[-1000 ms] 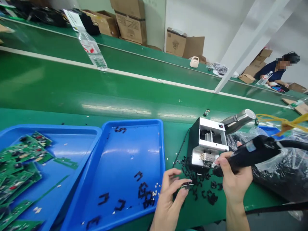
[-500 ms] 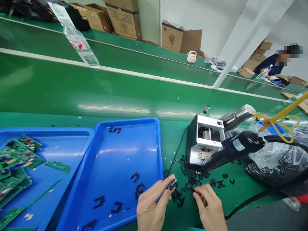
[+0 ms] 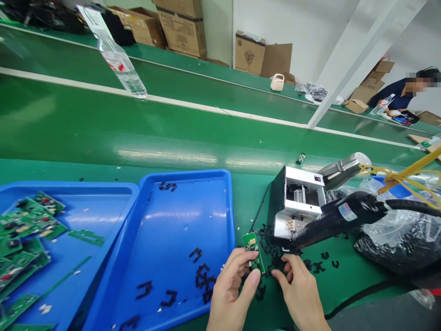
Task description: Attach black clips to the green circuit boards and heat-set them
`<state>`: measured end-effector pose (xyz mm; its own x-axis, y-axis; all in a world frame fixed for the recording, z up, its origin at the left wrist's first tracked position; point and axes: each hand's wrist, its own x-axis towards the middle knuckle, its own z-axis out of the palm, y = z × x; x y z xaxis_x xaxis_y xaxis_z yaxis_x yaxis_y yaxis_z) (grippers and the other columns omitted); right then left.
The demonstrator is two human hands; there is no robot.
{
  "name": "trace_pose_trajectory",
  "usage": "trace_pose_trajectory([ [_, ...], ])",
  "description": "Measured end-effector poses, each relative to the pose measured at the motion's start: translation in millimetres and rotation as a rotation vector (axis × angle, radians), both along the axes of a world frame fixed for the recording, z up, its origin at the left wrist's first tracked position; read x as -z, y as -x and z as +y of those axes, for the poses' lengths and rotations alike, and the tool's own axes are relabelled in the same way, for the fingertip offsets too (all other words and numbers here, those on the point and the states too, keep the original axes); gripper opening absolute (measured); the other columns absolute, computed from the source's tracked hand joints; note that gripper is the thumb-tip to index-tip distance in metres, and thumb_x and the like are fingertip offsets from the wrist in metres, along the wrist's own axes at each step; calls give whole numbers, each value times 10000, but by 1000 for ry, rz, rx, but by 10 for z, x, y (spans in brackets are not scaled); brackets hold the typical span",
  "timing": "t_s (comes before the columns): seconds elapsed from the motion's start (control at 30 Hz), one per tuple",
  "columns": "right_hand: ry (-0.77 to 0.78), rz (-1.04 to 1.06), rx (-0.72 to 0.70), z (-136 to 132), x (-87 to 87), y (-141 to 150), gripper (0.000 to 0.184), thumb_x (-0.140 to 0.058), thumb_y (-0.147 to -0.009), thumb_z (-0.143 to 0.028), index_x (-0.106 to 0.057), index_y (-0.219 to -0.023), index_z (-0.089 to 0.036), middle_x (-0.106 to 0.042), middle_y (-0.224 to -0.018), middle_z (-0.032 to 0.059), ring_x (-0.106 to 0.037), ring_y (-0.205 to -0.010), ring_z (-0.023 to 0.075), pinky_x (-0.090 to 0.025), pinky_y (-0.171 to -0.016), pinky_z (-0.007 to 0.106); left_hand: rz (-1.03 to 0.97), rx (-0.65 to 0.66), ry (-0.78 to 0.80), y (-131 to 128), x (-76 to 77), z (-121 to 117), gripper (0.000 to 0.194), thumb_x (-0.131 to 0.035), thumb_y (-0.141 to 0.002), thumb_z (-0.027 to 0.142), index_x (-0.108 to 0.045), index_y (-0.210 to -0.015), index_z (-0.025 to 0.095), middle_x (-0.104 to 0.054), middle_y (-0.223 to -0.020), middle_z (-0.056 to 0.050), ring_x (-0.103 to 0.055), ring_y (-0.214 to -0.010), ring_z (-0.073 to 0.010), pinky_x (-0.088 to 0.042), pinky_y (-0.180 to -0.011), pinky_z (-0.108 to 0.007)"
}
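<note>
The left hand (image 3: 228, 294) and right hand (image 3: 298, 294) sit close together, fingers curled.

The room is bright and evenly lit, and the light seems to come from above. Long pale streaks of glare lie on the glossy green conveyor belt (image 3: 165, 156), and a softer shine lies on the blue plastic tray (image 3: 231, 230). The shadows are weak. The wide lens bends the straight belt edges near the picture sides. The far person (image 3: 391, 94) has a pixelated blur over the head.
</note>
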<state>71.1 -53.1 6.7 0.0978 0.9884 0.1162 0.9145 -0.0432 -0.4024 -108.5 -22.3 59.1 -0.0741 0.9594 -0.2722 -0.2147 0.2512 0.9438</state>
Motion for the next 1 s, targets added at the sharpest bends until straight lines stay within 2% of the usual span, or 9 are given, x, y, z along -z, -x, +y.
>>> trace_pose_trajectory([
  [0.17,91,-24,-51,39,3,-37,528,-213,-1093,-488,-611,-847,-242,-662,-839,60,-688,-611,211,-469,-517,311,-27,76,-7,-42,52,74,220,-740,-883,399,-701,-788,205,-666,-789,-9,-720,-718,-184,-558,-669,-253],
  [0.27,112,-1,-79,71,-21,-73,489,-261,-1092,-450,-604,-813,-242,-656,-802,49,-685,-620,218,-461,-527,311,-145,-21,116,-143,58,56,240,-794,-826,371,-605,-865,228,-666,-732,36,-740,-660,-180,-593,-636,-262],
  [0.4,44,200,-50,81,-74,-119,402,-389,-1076,-450,-665,-866,-245,-677,-804,37,-704,-687,208,-516,-610,292,-210,-102,179,-255,107,18,472,-852,-740,392,-590,-1097,230,-684,-841,38,-728,-577,-165,-593,-532,-267],
  [0.47,8,375,-10,74,-115,-127,359,-466,-1056,-440,-690,-861,-241,-681,-825,40,-704,-686,190,-540,-608,269,-211,-30,216,-278,172,7,520,-850,-741,438,-607,-1130,192,-703,-764,19,-710,-542,-165,-581,-515,-259],
  [0.6,1,755,20,62,-244,-88,291,-580,-1011,-407,-737,-863,-212,-649,-713,15,-655,-493,150,-546,-467,236,-206,258,263,-292,299,-28,497,-753,-836,515,-621,-1126,133,-594,-482,58,-571,-392,-114,-442,-392,-174],
  [0.7,-67,858,65,80,-368,-11,216,-625,-993,-359,-753,-904,-210,-666,-735,21,-666,-511,151,-575,-502,245,-151,378,218,-284,305,-62,486,-697,-871,526,-660,-1172,146,-698,-682,-8,-468,-346,-49,-329,-335,-146],
  [0.8,-184,777,65,127,-461,49,201,-615,-995,-324,-748,-886,-221,-695,-848,56,-680,-625,155,-572,-547,234,-79,386,180,-254,232,-90,441,-695,-866,507,-728,-1149,170,-733,-821,-45,-441,-349,-37,-345,-339,-165],
  [0.9,-214,684,-7,162,-482,46,196,-600,-999,-290,-738,-871,-236,-704,-875,59,-700,-773,174,-578,-649,228,-30,338,148,-225,138,-100,381,-717,-845,487,-785,-1084,198,-728,-733,-37,-488,-385,-87,-379,-341,-185],
  [1.0,-138,712,-17,149,-443,8,208,-582,-1011,-293,-730,-876,-237,-697,-890,57,-693,-809,180,-576,-702,245,-2,284,93,-221,62,-88,319,-732,-816,481,-818,-975,217,-729,-694,-44,-620,-528,-175,-496,-418,-230],
])
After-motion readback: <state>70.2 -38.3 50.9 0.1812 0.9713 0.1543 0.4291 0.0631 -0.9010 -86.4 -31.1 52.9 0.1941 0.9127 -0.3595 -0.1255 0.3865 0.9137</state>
